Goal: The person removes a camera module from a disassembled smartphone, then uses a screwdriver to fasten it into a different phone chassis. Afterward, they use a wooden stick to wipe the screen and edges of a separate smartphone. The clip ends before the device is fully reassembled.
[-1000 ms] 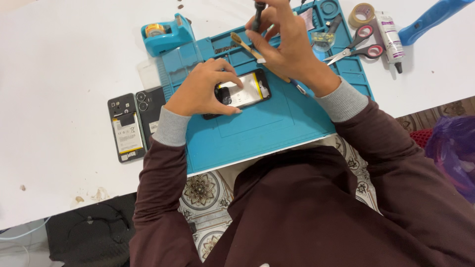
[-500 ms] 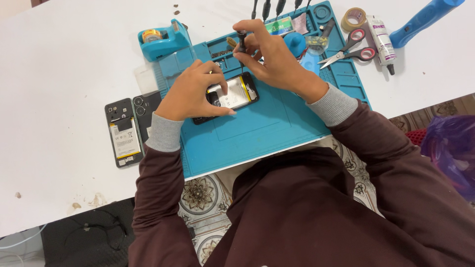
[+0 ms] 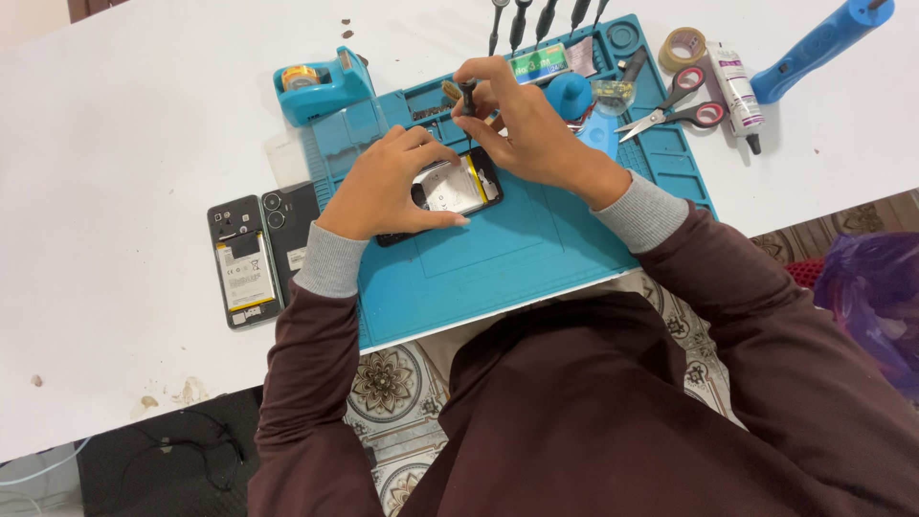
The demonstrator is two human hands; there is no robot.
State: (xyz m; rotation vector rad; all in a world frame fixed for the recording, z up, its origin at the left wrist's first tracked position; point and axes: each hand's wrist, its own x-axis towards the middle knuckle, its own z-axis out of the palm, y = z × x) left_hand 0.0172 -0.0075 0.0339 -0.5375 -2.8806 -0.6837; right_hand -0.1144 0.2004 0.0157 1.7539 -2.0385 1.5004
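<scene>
Across nearly the whole view stretched a white tabletop [image 3: 105, 105], marked with a few brown specks near its front left edge and bare along its left side. Beneath its near edge showed a patterned tile floor [image 3: 383, 383] with dark floral medallions, a black bag [image 3: 163, 460] to the left and a purple plastic bag [image 3: 876, 287] at the right edge.

On the table lay a large teal silicone repair mat [image 3: 536, 239] with moulded compartments along its far edge. At the mat's middle sat the opened black smartphone [image 3: 450, 187], back cover off, silver and yellow parts exposed. The left hand [image 3: 383, 187] lay curled over the phone's left end, thumb and fingers pinning its frame. The right hand [image 3: 522, 124] hovered just beyond the phone's top end, its fingertips pinched closed around a small dark screwdriver [image 3: 468, 94] held upright.

Left of the mat, on the bare table, lay a second opened phone with a white-labelled battery [image 3: 244, 263], and just beside it a black back cover [image 3: 290, 225]. A teal tape dispenser [image 3: 321, 84] stood at the mat's far left corner. To the right were red-handled scissors [image 3: 675, 103], a roll of tan tape [image 3: 683, 46], a white glue tube [image 3: 735, 84] and — well apart — a blue tool handle [image 3: 818, 43]. Several dark screwdrivers [image 3: 544, 19] lined the mat's far rim.
</scene>
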